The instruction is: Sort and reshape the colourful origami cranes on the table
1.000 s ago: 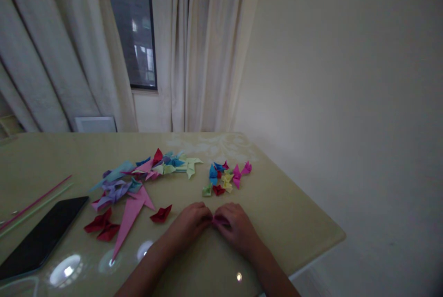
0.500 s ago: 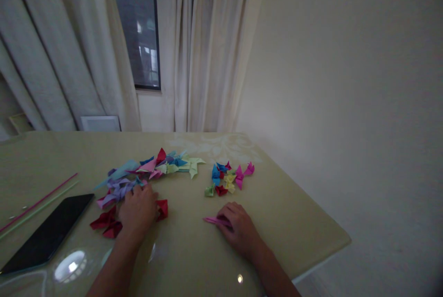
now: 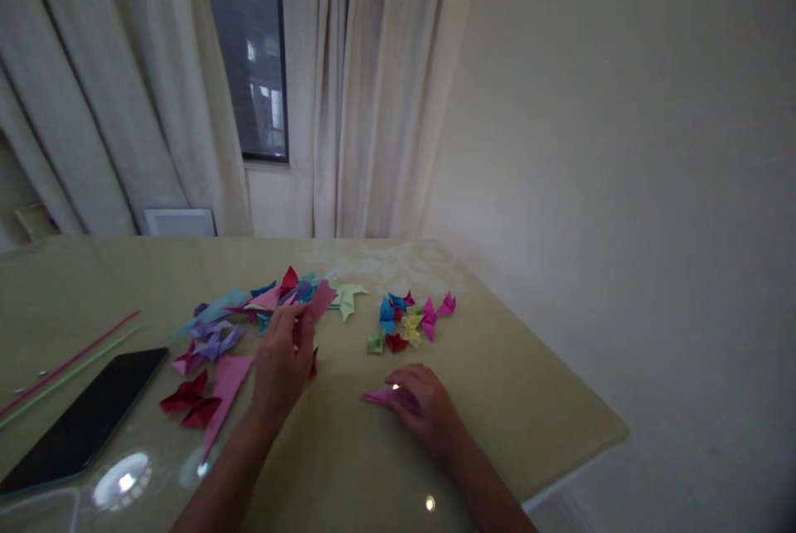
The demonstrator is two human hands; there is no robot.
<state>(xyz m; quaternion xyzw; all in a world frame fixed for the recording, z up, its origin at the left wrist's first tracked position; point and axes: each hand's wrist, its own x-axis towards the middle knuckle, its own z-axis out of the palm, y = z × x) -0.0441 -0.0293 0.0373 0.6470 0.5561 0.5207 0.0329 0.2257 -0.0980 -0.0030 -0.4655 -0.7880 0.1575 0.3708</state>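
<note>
One pink piece just left the paper pile, pinched by fingers of the left hand. The right hand still finger-pinches folded pink paper near the tabletop, so both are full.

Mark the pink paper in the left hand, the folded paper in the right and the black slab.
Pink paper [image 3: 322, 299], head view: its exposed end.
Folded paper [image 3: 378, 397], head view: its protruding tip.
Black slab [image 3: 92, 414], head view: middle of its face.
</note>
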